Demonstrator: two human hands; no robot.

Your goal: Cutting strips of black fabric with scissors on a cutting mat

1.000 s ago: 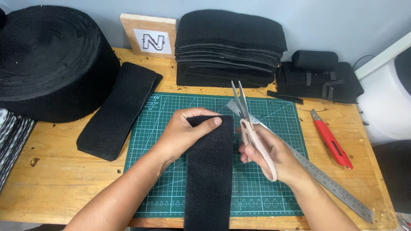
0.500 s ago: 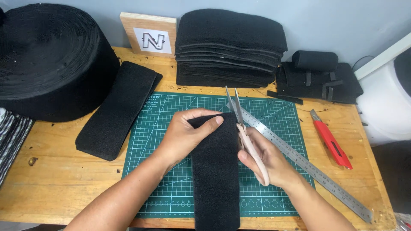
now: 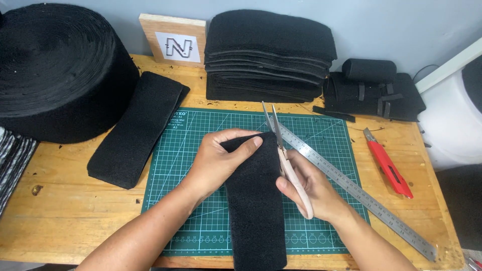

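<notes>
**Scissors at the edge of a black felt strip**

At the far left of the wooden workbench [image 3: 60,200] stands a large, thick roll of black felt webbing [image 3: 60,70], with a striped black-and-white fabric [image 3: 12,165] at the bench's left edge below it. Just to the right of the roll lies a folded, oblong piece of black felt [image 3: 135,128], slanting beside the green gridded cutting mat [image 3: 186,165]. Behind the mat a small plywood sign block [image 3: 174,40] leans against the wall.

On the mat lies the long black felt strip [image 3: 256,211], running from the mat's middle down past the bench's near edge. The left hand [image 3: 221,160] presses flat on the strip's upper left corner, fingers curled over its top end, gripping the felt. The right hand [image 3: 309,188] is closed around the pale pink handles of the steel-bladed scissors [image 3: 283,155], which stand along the strip's right edge with the blades slightly parted and pointing away from the person.

Behind them rises a tall stack of black felt sheets [image 3: 271,55]. A long steel ruler [image 3: 351,188] lies diagonally across the mat's right side, just beside the scissors. Further right are a pile of strapped black felt bundles [image 3: 374,90] and a red utility knife [image 3: 386,163] on the bare wood.
</notes>
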